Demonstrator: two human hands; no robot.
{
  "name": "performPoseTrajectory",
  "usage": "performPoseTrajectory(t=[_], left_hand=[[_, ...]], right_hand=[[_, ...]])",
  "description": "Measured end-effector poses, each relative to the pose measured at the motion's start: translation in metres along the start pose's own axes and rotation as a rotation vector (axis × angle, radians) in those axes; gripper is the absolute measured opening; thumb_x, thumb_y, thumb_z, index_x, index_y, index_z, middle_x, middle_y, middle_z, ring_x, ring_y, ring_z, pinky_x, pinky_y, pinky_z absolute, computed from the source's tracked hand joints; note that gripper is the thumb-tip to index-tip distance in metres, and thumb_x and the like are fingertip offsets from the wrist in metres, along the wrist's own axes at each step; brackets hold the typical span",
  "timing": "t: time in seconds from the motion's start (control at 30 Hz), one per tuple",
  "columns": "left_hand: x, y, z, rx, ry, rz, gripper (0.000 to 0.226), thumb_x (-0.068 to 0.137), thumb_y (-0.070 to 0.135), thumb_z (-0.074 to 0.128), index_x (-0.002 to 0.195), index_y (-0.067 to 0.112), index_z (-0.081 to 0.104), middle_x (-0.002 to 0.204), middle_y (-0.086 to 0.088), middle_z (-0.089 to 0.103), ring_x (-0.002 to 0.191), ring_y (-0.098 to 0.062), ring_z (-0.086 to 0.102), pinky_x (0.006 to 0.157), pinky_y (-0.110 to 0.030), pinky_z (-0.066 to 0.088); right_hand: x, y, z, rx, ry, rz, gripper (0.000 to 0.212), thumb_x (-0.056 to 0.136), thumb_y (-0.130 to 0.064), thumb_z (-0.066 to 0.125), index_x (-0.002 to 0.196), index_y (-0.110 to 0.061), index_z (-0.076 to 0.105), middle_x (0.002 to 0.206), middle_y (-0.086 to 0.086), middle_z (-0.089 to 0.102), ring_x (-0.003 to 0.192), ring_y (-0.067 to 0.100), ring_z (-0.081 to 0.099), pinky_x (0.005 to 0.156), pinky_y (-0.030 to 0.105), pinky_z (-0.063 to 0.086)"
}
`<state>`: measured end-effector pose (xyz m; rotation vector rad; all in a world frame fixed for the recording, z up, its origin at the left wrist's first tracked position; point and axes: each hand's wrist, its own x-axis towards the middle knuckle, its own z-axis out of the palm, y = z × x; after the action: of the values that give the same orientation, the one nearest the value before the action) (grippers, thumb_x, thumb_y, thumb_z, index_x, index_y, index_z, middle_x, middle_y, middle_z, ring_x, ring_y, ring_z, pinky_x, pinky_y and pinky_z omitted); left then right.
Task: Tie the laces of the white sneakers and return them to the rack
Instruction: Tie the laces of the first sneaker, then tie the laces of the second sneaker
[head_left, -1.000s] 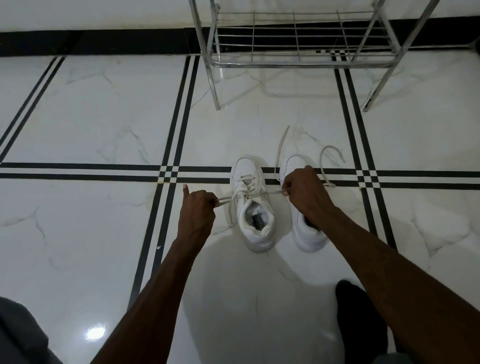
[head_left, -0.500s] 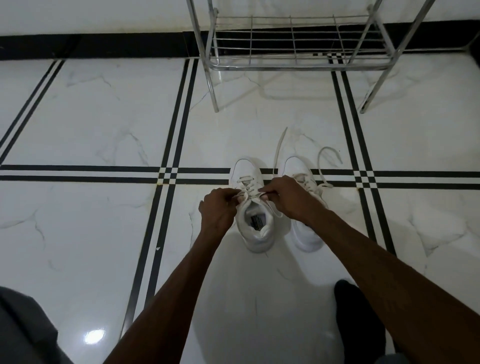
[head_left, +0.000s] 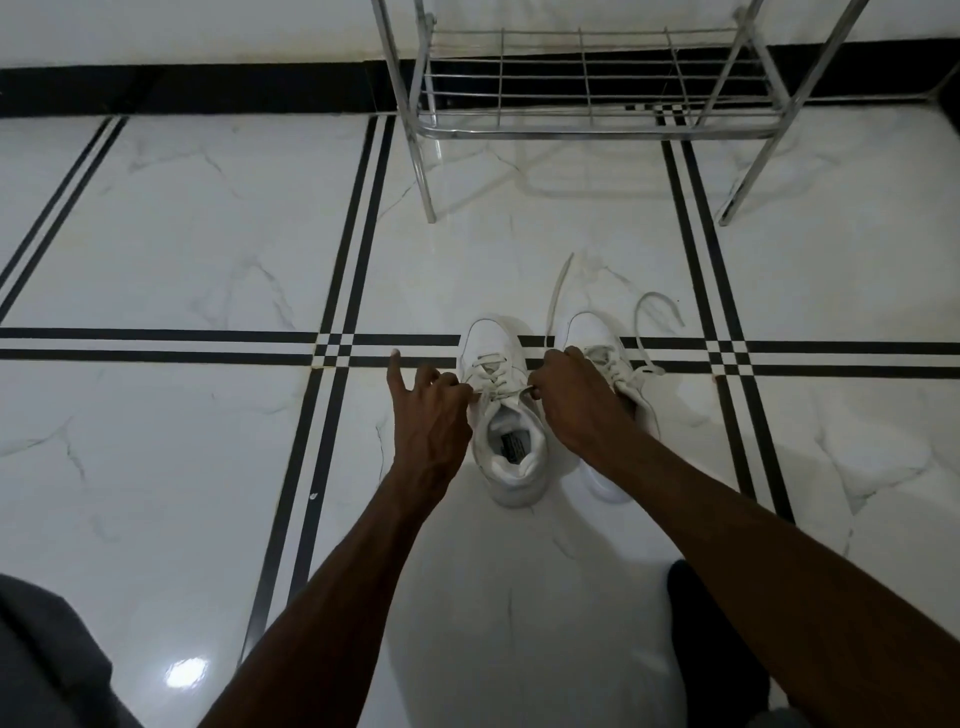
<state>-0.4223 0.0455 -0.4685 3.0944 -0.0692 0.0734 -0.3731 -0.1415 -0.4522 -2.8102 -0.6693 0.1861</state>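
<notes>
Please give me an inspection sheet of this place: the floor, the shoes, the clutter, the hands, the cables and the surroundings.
Surface: white marble floor with black double lines, glossy.
Job's things: left sneaker upright on the floor, laces being worked on; right sneaker beside it, its laces loose on the floor.
Clutter: nothing seen.
Hands: left hand and right hand each pinch a lace of the left sneaker.
Cables: nothing seen.
Surroundings: metal shoe rack behind the sneakers, its visible shelf bare; black skirting along the wall.
</notes>
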Motion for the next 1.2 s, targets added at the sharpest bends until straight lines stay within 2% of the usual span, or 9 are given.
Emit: performPoseTrajectory(t=[0.2,0.3,0.4,0.53,0.67,0.73,0.87,1.03,1.2], left_hand=[[0.003,-0.004,0.014,-0.13,-0.004,-0.058,0.017,0.079,0.012,0.076,0.085,0.027,0.081,0.073,0.004,0.075,0.084,-0.022,0.067,0.116,-0.055,0.031],[0.002,0.0,0.012,-0.309,-0.028,-0.157,0.02,0.086,0.011,0.07,0.095,0.023,0.083,0.084,-0.004,0.079,0.082,-0.028,0.072,0.09,-0.039,0.05],[-0.001,0.005,0.006,-0.587,-0.039,-0.362,0.019,0.098,0.019,0.064,0.099,0.013,0.082,0.093,-0.008,0.08,0.084,-0.026,0.072,0.068,-0.028,0.045],[-0.003,0.001,0.013,-1.066,-0.15,-0.543,0.04,0.102,0.047,0.056,0.121,0.015,0.069,0.117,-0.005,0.074,0.106,-0.022,0.072,0.085,-0.038,0.061],[0.003,-0.004,0.007,-1.381,-0.295,-0.608,0.053,0.104,0.058,0.042,0.13,0.02,0.066,0.125,-0.003,0.071,0.112,-0.019,0.068,0.09,-0.037,0.06],[0.007,-0.009,0.003,-1.426,-0.294,-0.602,0.053,0.106,0.057,0.036,0.13,0.02,0.067,0.125,-0.003,0.07,0.107,-0.013,0.066,0.09,-0.035,0.057],[0.014,-0.024,0.0,-1.332,-0.265,-0.581,0.048,0.104,0.063,0.033,0.109,0.034,0.071,0.115,0.002,0.07,0.105,-0.011,0.065,0.099,-0.04,0.054],[0.019,-0.027,-0.003,-0.968,-0.25,-0.532,0.061,0.101,0.065,0.035,0.13,0.021,0.067,0.133,-0.01,0.068,0.128,-0.032,0.06,0.111,-0.052,0.046],[0.032,0.025,-0.028,-0.41,-0.088,-0.399,0.044,0.098,0.046,0.056,0.135,0.024,0.06,0.147,-0.006,0.053,0.144,-0.038,0.034,0.115,-0.063,0.021]], right_hand=[[-0.004,-0.002,0.012,-0.001,-0.005,0.085,0.017,0.089,-0.009,0.056,0.081,-0.001,0.069,0.092,0.021,0.065,0.093,0.039,0.058,0.081,0.046,0.048],[-0.002,-0.006,0.015,0.019,-0.021,0.147,0.016,0.091,-0.007,0.056,0.086,0.0,0.069,0.096,0.022,0.066,0.095,0.04,0.061,0.083,0.044,0.048],[-0.005,-0.013,0.015,0.12,-0.058,0.236,0.014,0.092,-0.003,0.053,0.094,-0.001,0.066,0.101,0.02,0.066,0.097,0.036,0.063,0.074,0.035,0.043],[-0.005,-0.016,0.013,0.442,-0.175,0.389,0.033,0.087,-0.007,0.057,0.12,-0.008,0.06,0.114,0.017,0.068,0.108,0.035,0.064,0.079,0.032,0.048],[0.0,-0.017,0.018,0.622,-0.163,0.423,0.024,0.093,-0.009,0.046,0.076,-0.021,0.058,0.087,0.006,0.065,0.085,0.023,0.06,0.073,0.031,0.041],[0.0,-0.021,0.02,0.708,-0.159,0.438,0.026,0.098,-0.019,0.043,0.084,-0.033,0.06,0.093,0.001,0.062,0.089,0.019,0.057,0.079,0.03,0.043],[0.003,-0.033,0.021,0.772,-0.209,0.443,0.047,0.098,-0.022,0.042,0.144,-0.024,0.051,0.137,0.006,0.062,0.122,0.029,0.06,0.103,0.04,0.049],[0.004,-0.03,0.018,0.739,-0.199,0.424,0.046,0.099,-0.019,0.046,0.145,-0.018,0.05,0.147,0.006,0.054,0.135,0.025,0.051,0.109,0.035,0.041],[0.002,0.001,-0.018,0.762,0.067,0.443,0.023,0.093,-0.015,0.06,0.112,-0.012,0.074,0.108,0.007,0.076,0.099,0.021,0.071,0.089,0.035,0.057]])
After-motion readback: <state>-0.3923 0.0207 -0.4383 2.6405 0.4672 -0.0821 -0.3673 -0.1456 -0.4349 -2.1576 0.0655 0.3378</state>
